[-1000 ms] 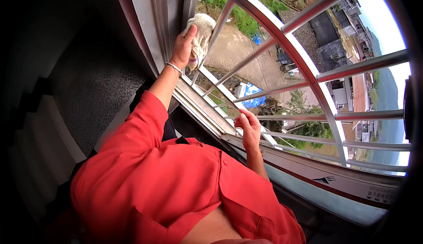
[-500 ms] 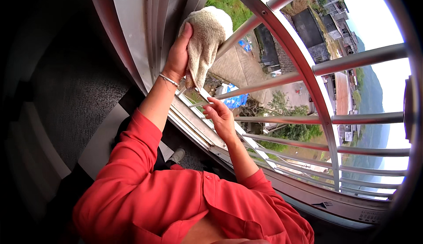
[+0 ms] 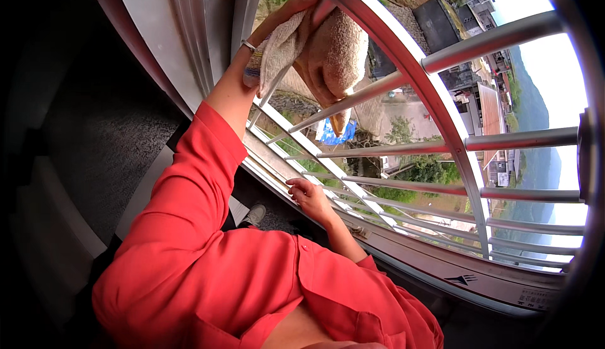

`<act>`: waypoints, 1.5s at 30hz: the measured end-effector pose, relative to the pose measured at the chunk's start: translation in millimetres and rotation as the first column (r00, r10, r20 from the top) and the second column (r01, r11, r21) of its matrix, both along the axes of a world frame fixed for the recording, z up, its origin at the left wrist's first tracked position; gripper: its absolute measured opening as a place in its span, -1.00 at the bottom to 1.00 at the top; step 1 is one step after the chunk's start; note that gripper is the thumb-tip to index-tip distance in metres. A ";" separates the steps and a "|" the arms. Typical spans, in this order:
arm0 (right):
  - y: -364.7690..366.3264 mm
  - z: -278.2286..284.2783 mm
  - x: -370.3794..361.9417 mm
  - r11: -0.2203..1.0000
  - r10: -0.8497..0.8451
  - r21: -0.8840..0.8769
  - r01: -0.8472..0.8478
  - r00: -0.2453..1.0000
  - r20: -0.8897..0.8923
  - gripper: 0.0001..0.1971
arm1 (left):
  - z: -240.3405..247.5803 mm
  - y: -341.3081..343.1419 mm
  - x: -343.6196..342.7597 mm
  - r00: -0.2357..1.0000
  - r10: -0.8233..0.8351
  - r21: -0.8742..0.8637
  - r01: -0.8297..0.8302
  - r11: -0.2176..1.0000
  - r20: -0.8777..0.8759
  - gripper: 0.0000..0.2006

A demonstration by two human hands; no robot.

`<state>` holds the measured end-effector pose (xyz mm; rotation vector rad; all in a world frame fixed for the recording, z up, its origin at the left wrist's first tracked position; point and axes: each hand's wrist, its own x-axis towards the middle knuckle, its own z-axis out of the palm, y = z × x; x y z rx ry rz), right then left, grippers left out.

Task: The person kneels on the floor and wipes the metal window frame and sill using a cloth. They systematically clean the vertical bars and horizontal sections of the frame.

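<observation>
The left hand point(image 3: 283, 15) reached up and around a silver bar point(image 3: 323, 10). Its fingers looked closed on a pale cloth point(image 3: 343, 46), but the cloth and the bar hid most of them, so I could not tell how hard they squeezed. One bit of the cloth hung just below the fingers, by the bracelet point(image 3: 249, 46). The bigger bit puffed out to the right of the fingers, past the bar. Its tip drooped lower, down and right of the fingers, behind the next bar point(image 3: 372, 92).

Half a second before, the cloth was a bundle in the palm, off to one side of the bar. Now it was bent around the bar. I think that meant it could touch more than one side of the bar at once, with just one hand to keep it there.

The right hand point(image 3: 312, 203) had moved too. It had been up close to the cloth, and now it was lower and well apart from it. Its fingers were loosely bent and held nothing. The window track point(image 3: 268, 160) was near them, up and to the left. I could not tell if they touched it. A curved metal strip point(image 3: 413, 59) ran to the right of the left fingers.
</observation>
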<state>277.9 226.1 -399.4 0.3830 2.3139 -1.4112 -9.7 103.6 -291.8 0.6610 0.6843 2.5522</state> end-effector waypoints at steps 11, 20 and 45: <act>21.0 -17.5 62.6 0.979 0.074 0.196 -0.056 0.993 -0.087 -0.76 | -114.9 1.7 38.0 0.853 0.391 -0.591 -0.522 0.615 -0.346 -0.71; 30.0 -20.0 86.9 0.944 0.174 0.291 -0.155 0.984 -0.043 -0.77 | -111.4 -15.2 103.9 0.651 0.576 -0.576 -0.741 0.344 -0.493 -0.70; 38.4 -31.7 147.7 0.907 0.241 0.295 -0.302 0.944 0.226 -0.67 | -21.9 103.0 84.3 -0.033 0.397 0.118 -0.975 0.191 -0.917 -0.75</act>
